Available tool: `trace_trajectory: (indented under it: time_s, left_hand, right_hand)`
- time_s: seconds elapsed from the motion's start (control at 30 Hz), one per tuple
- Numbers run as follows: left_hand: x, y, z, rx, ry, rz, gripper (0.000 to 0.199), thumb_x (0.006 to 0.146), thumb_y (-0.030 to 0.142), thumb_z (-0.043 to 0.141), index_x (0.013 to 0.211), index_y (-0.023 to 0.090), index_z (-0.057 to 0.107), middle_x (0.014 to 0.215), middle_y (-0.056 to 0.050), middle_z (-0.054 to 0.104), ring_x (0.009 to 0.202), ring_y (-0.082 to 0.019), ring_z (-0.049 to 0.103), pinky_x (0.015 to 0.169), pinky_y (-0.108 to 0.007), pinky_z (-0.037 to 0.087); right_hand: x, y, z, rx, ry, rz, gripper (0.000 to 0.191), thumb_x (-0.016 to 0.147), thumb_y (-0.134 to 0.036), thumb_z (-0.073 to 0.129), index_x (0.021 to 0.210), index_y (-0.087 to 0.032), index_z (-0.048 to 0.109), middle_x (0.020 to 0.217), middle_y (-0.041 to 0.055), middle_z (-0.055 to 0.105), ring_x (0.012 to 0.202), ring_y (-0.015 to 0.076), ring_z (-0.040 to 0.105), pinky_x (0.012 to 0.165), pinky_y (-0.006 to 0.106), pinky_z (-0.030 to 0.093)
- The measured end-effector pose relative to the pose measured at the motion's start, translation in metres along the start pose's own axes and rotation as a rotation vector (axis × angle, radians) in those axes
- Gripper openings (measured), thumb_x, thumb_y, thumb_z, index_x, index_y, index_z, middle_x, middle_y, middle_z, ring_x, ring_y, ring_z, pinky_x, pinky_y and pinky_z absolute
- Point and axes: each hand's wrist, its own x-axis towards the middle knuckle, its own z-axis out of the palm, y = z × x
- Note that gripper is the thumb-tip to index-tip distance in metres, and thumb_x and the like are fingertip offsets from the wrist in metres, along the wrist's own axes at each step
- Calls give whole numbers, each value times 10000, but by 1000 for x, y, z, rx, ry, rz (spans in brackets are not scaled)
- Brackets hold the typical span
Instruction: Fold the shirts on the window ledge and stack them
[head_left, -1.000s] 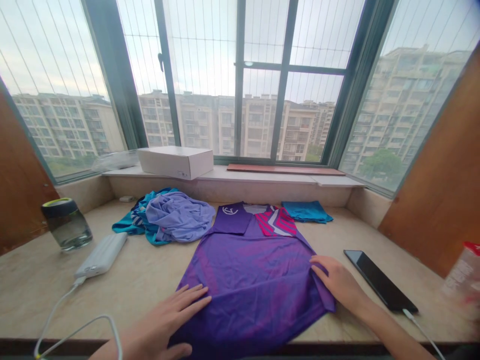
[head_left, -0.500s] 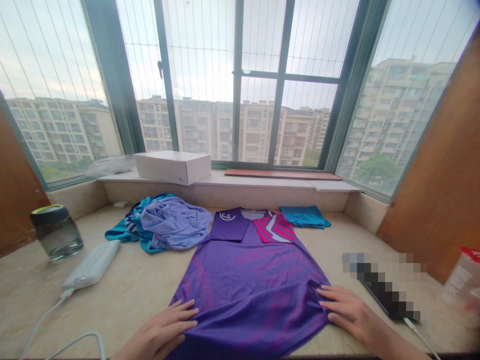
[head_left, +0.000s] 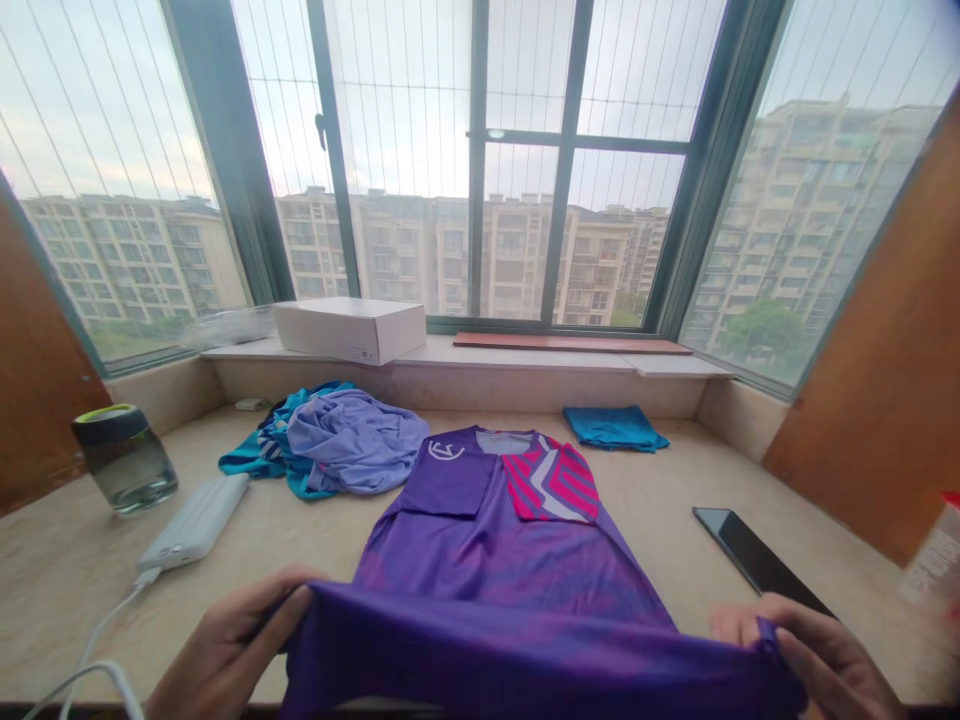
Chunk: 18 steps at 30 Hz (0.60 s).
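Observation:
A purple shirt point(head_left: 525, 570) lies on the stone surface, its sleeves folded inward over the chest, one plain with a white mark, the other pink and grey striped. Its near edge is lifted and stretched between my hands. My left hand point(head_left: 238, 630) pinches the left corner of that edge, thumb on top of the cloth. At the right corner, my right hand point(head_left: 817, 650) grips a small bunch of the fabric. The shirt's lowest part runs out of the bottom of the view.
Crumpled lavender and teal clothes point(head_left: 356, 440) lie at back left, a folded teal cloth point(head_left: 615, 427) at back right. A bottle point(head_left: 126, 460) and white power bank point(head_left: 195, 520) stand left; a phone point(head_left: 757, 560) lies right. A white box point(head_left: 349, 328) sits on the ledge.
Both hands went from lying flat on the shirt to gripping its near edge. That edge has been raised off the surface, and the shirt has slid slightly toward me.

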Motion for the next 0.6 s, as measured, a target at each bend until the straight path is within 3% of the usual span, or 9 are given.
trace_trajectory:
  time_s: [0.07,0.13,0.23,0.33,0.43,0.5,0.6]
  left_hand:
    - [19,1,4,-16,8,-47,521,847,698,544,987,241,750,813,-5,766,759,-226,718,632,-242,593]
    - [41,-2,16,-7,-48,-112,550,848,679,551,1081,212,723,849,-33,775,769,-236,728,627,-254,589]
    - [63,-12,39,79,-114,-85,588,860,633,525,1173,163,687,885,-80,777,800,-254,738,724,-325,607]
    - [63,-31,52,197,-229,65,569,851,544,582,1285,184,657,1207,-128,729,1089,-286,699,983,-404,544]
    - [51,-53,50,301,-392,173,608,837,460,647,1405,255,585,1466,-112,564,1328,-298,553,1123,-439,429]
    - [45,-64,47,343,-432,196,634,830,414,658,1439,274,553,1501,-107,525,1347,-304,534,1127,-448,423]
    - [45,-68,45,332,-379,198,508,856,378,615,1354,279,639,1393,-95,632,1254,-291,618,1085,-419,474]
  right_hand:
    - [14,-9,6,12,90,102,390,841,-610,640,861,-238,757,805,111,744,703,282,697,611,364,584]
    - [36,-15,17,-49,136,148,419,815,-603,682,947,-214,762,897,106,763,805,285,711,710,363,595]
    - [69,-10,31,-100,90,178,532,808,-647,648,1031,-176,754,920,107,760,883,280,708,783,367,587]
    - [84,9,36,-134,26,215,623,810,-641,633,1191,-151,692,750,46,708,692,219,673,606,316,545]
    - [84,27,34,-225,-20,166,661,789,-564,682,1285,-130,630,640,-28,615,605,185,617,574,296,507]
    - [81,34,33,-318,-26,98,610,796,-511,684,1280,-142,642,665,-26,622,641,193,623,621,308,520]
    - [77,38,31,-450,0,27,468,860,-479,627,1221,-192,701,853,35,718,760,219,661,715,331,547]
